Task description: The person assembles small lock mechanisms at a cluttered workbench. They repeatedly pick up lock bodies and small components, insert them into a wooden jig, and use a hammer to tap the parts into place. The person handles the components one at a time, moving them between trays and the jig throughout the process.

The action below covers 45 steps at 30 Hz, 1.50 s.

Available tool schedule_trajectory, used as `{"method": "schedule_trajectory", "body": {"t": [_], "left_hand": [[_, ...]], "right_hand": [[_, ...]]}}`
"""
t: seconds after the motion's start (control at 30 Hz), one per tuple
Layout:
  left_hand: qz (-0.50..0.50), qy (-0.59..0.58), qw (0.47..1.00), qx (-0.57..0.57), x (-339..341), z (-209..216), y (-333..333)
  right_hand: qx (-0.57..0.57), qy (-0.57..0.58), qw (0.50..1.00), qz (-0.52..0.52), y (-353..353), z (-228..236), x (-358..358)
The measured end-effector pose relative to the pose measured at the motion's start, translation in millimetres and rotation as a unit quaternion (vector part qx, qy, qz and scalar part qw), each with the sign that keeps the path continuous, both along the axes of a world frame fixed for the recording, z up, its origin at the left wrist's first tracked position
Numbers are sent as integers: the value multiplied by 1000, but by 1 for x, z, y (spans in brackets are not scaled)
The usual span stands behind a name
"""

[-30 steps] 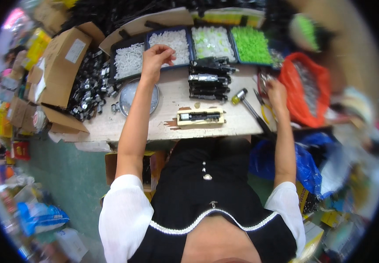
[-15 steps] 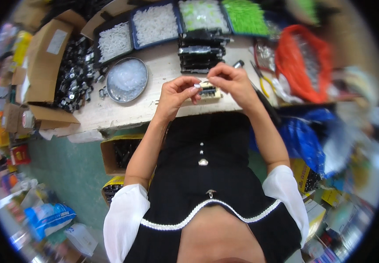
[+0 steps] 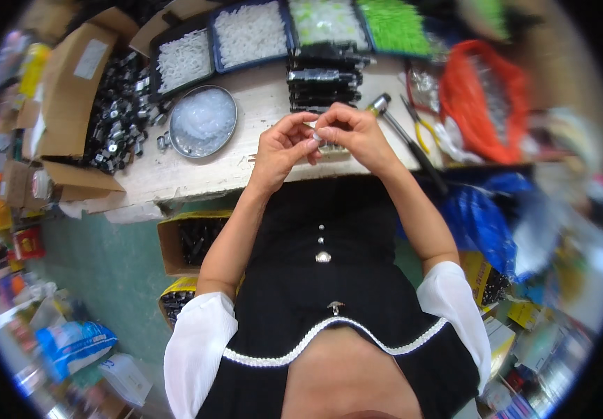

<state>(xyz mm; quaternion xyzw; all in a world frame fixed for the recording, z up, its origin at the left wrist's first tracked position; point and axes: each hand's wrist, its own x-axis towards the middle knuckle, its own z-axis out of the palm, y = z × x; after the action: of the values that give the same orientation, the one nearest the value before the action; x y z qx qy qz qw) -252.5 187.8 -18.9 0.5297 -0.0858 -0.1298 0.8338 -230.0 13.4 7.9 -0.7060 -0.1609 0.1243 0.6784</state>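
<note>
Close together over the bench's front edge, my two hands meet at the fingertips. My left hand (image 3: pixel 279 150) pinches a small white part (image 3: pixel 316 137) between thumb and forefinger. Against that same part, the closed fingertips of my right hand (image 3: pixel 357 136) touch; whether they hold a second tiny piece cannot be made out. Beneath the hands, mostly covered, lies a pale block fixture (image 3: pixel 334 149) on the bench. Just beyond stands a stack of black parts (image 3: pixel 324 77).
Trays of white pieces (image 3: pixel 251 33) and green pieces (image 3: pixel 393 26) line the back. At left are a round metal dish (image 3: pixel 202 122) and a cardboard box (image 3: pixel 78 84) beside black-and-silver parts. A hammer (image 3: pixel 410 140), yellow-handled pliers (image 3: pixel 421 133) and an orange bag (image 3: pixel 483 98) lie right.
My right hand has moved left and down, its fingertips now at the white part in my left hand. The hammer's head has come into view. My left hand has barely moved.
</note>
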Motion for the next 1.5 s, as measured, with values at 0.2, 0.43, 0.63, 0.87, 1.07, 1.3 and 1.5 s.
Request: {"method": "schedule_trajectory", "body": {"t": [0.2, 0.43, 0.63, 0.87, 1.07, 1.3, 1.5], "left_hand": [[36, 1, 999, -16, -1, -8, 3], [61, 35, 995, -76, -5, -8, -1], [80, 46, 994, -57, -8, -9, -3], [167, -54, 965, 193, -8, -16, 16], [177, -105, 930, 303, -3, -37, 23], [167, -119, 922, 328, 0, -36, 25], [164, -137, 909, 357, 1, -34, 25]], "right_hand": [[-65, -137, 986, -76, 8, 2, -4], [-103, -284, 949, -89, 17, -8, -10], [-118, -324, 932, -112, 25, -17, -10], [-285, -356, 885, -88, 16, -35, -9], [-327, -376, 865, -63, 23, -50, -6], [-346, -400, 846, -60, 34, -53, 0], [-376, -436, 816, -47, 37, -56, 1]]}}
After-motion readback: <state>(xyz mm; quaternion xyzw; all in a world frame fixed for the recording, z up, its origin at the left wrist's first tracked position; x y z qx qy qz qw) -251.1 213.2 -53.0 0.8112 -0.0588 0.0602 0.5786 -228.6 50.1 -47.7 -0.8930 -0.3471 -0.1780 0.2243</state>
